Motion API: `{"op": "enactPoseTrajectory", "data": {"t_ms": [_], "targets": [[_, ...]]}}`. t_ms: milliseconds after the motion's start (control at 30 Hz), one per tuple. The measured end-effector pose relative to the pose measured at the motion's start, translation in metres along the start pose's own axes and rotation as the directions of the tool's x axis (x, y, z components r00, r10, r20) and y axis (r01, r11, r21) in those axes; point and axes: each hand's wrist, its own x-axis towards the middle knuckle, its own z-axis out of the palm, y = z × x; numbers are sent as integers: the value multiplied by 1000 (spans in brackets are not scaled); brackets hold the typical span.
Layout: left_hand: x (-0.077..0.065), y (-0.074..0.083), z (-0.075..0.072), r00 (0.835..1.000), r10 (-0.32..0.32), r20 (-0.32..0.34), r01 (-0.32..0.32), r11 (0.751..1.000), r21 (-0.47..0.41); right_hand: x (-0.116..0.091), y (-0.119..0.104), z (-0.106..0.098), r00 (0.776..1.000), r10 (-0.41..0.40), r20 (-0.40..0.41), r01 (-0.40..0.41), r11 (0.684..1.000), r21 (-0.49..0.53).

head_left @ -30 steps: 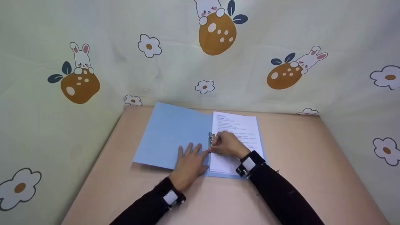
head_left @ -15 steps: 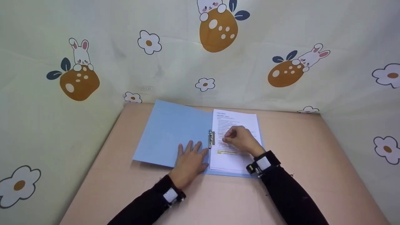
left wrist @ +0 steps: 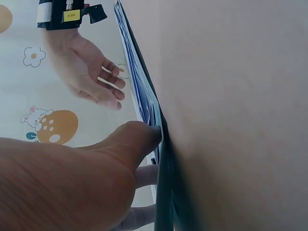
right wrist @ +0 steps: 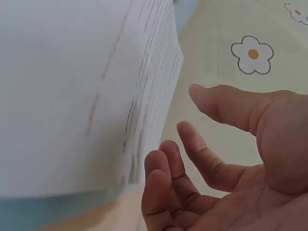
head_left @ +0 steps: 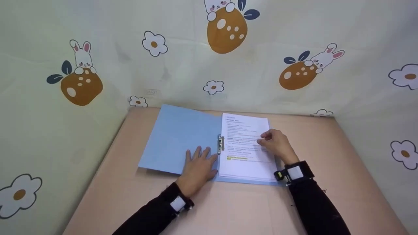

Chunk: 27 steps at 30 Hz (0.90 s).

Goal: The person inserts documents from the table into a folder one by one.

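Note:
An open blue folder [head_left: 178, 137] lies on the tan table. A stack of printed sheets [head_left: 243, 160] sits on its right half, with a metal clip [head_left: 220, 144] at the spine. My left hand [head_left: 198, 165] rests flat on the left cover beside the clip; in the left wrist view its thumb [left wrist: 137, 139] presses on the folder's edge [left wrist: 162, 168]. My right hand [head_left: 276, 142] hovers over the right edge of the sheets with fingers loosely bent, holding nothing. In the right wrist view its relaxed fingers [right wrist: 185, 161] are beside the paper [right wrist: 82, 96]. The left wrist view also shows the right hand [left wrist: 89, 79] open.
The table [head_left: 326, 186] is enclosed at the back and both sides by a pale cloth [head_left: 183, 65] printed with rabbits and flowers. Bare tabletop stretches in front of the folder and to its right.
My right hand has let go of the clip and moved right across the sheets to their right edge. The left hand has stayed flat on the cover.

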Motion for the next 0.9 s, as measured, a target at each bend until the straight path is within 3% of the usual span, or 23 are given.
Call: {"op": "enactPoseTrajectory", "data": {"t_ms": [167,367,900], "targets": [[-2,0,-1,1000,8,3,-8,1000,-9,-7,19,-11,998,63,-20,-64,998,-16],[-1,1,-2,1000,3,17,-2,999,-32,-10,31,-18,990,141,17,-140,989,-36],[2,1,-3,1000,-18,23,18,1000,-5,-9,35,-15,985,172,28,-171,985,-31]]}}
